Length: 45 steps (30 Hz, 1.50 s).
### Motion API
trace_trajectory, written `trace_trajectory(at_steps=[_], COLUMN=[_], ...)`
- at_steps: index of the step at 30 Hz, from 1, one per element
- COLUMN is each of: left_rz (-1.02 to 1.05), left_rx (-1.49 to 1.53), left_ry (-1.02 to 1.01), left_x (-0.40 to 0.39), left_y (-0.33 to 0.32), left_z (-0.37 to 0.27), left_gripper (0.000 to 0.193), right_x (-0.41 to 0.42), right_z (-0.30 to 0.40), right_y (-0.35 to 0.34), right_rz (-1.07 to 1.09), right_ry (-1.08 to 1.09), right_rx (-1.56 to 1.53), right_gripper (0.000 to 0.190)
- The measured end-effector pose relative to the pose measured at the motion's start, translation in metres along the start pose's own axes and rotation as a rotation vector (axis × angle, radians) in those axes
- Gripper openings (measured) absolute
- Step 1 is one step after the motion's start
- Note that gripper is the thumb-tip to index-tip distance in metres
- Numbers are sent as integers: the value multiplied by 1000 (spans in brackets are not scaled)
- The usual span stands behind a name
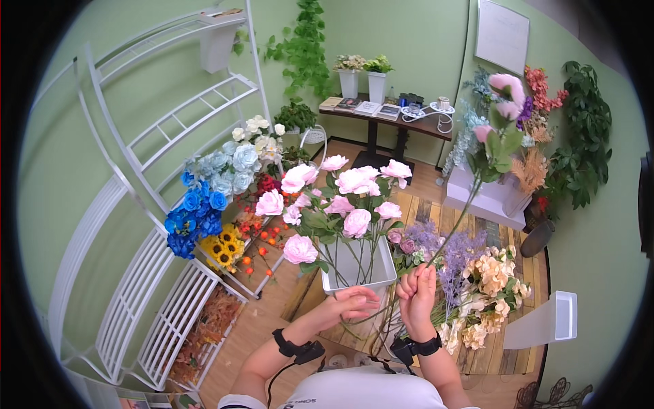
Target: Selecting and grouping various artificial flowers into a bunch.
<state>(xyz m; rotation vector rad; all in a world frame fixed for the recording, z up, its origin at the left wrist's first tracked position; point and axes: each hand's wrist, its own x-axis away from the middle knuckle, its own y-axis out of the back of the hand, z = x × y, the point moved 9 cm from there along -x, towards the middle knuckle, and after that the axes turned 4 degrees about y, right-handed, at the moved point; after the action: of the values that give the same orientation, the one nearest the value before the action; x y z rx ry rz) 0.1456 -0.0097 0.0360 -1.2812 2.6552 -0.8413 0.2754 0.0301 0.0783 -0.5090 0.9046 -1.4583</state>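
My right hand (418,296) grips the green stem of an artificial pink peony spray (454,227), which tilts up to the right with its blooms high above the table. Fingers loosely apart, my left hand (355,302) holds nothing and hovers by the near rim of a white rectangular vase (392,267). Several light pink artificial peonies (356,223) stand in that vase, their blooms spread wide above it. Right of the vase, purple filler flowers (460,266) and cream artificial hydrangeas (493,276) lie on the wooden table, their stems pointing toward me.
A tall white vase (541,322) is at the table's right edge. On the left stands a white metal rack (194,122), with blue artificial roses (191,220) and sunflowers (223,248) beside it. A dark side table (424,125) with books and pots stands at the back wall.
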Motion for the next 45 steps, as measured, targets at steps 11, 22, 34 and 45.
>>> trace_trajectory(at_steps=[11,22,34,45], left_rz=[106,-82,-120,-126], left_rx=[-382,-679,-831,-819], left_ry=[258,-26,57,-360], left_x=[-25,-36,-29,-8], left_y=[-17,-20,4,-14], left_z=[54,46,51,40], left_gripper=[28,49,61,48], right_x=[16,16,-50,-94], right_z=[-20,-31,79,91], right_y=[-5,14,-49,2], right_rz=[-1,-14,177,36], right_ry=[-53,-64,155,-187], right_rx=[93,191,185,-686], right_gripper=[19,22,20,29])
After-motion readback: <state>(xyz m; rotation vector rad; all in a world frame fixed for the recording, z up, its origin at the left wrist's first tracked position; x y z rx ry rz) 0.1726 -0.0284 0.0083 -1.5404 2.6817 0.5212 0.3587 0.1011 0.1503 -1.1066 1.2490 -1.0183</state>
